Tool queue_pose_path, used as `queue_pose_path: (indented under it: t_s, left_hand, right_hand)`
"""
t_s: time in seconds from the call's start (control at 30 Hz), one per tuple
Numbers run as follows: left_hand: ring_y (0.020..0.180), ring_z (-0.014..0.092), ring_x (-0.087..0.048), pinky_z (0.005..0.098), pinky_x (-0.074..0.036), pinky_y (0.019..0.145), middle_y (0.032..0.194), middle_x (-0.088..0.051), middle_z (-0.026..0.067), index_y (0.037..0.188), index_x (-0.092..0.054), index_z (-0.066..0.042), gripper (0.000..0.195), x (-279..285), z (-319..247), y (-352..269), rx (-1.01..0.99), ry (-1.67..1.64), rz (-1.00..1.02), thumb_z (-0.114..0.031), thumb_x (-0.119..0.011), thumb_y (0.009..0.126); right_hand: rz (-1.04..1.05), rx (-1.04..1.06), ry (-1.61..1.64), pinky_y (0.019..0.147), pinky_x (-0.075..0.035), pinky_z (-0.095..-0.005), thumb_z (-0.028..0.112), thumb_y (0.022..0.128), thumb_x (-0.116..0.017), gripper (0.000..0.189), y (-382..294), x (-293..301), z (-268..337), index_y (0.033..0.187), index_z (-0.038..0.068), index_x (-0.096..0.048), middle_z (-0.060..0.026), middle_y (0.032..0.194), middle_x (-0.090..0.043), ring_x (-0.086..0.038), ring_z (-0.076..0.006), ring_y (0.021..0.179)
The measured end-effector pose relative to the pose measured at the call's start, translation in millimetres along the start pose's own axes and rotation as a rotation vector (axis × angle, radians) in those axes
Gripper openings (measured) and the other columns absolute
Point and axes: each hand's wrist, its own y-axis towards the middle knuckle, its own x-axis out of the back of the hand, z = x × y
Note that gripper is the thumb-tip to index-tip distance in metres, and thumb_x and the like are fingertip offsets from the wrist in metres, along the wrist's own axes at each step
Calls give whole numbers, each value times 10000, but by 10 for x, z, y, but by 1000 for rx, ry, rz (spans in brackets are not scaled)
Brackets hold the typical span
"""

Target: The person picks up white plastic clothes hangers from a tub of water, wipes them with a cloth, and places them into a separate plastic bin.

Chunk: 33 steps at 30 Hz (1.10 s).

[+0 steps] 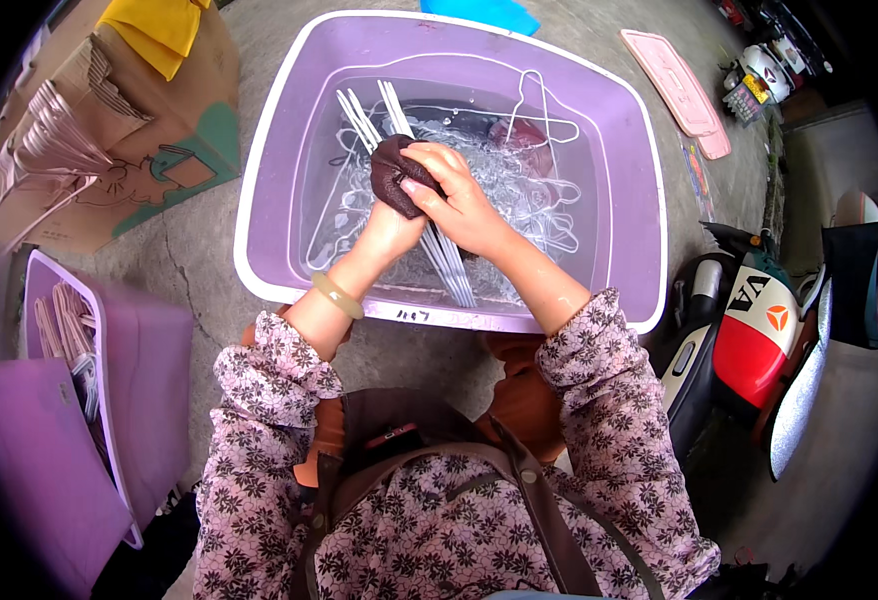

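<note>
A bundle of white hangers (450, 270) slants over the water in a purple plastic tub (469, 34) with a white rim. My right hand (460, 196) grips a wet dark brown cloth (394, 169), pressing it around the bundle. Below the cloth, my left hand (400, 223) is mostly covered by it and appears closed around the hangers; its fingers are hidden. Many more hangers (514, 202) lie tangled under the water. One white hanger (533, 75) leans up at the tub's far right, near a submerged reddish cloth (521, 139).
At left stand a cardboard box (161, 161) with hangers (56, 139) beside it and a purple bin (146, 360) holding more hangers. A pink lid (671, 90) lies on the concrete floor. A scooter (754, 330) is close by on the right.
</note>
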Motion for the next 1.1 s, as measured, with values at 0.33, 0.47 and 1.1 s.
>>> queue_pose_path:
  t_s: [0.33, 0.47, 1.1]
  left_hand:
    - [923, 87, -540, 255, -429, 807, 946, -629, 41, 1039, -575, 13, 199, -87, -219, -86, 58, -66, 275, -113, -508, 900]
    - [911, 91, -551, 254, -433, 818, 970, -634, 42, 1079, -575, 18, 240, 2, -237, -47, 73, -53, 253, -128, -521, 896]
    - [851, 223, -578, 340, -431, 817, 886, -641, 81, 879, -658, -39, 155, -152, -375, -76, -199, 259, 430, -149, -552, 851]
  right_hand:
    - [34, -692, 507, 687, -477, -237, 162, 902, -493, 223, 335, 303, -286, 1086, 46, -538, -45, 933, -604, -570, -83, 780]
    - [-61, -581, 826, 714, -473, -234, 198, 891, -542, 260, 165, 518, -30, 1096, 42, -513, -34, 960, -592, -571, -96, 811]
    - [23, -705, 1093, 642, -476, -242, 174, 890, -539, 331, -153, 791, 222, 1179, 73, -414, -45, 982, -560, -564, -101, 782]
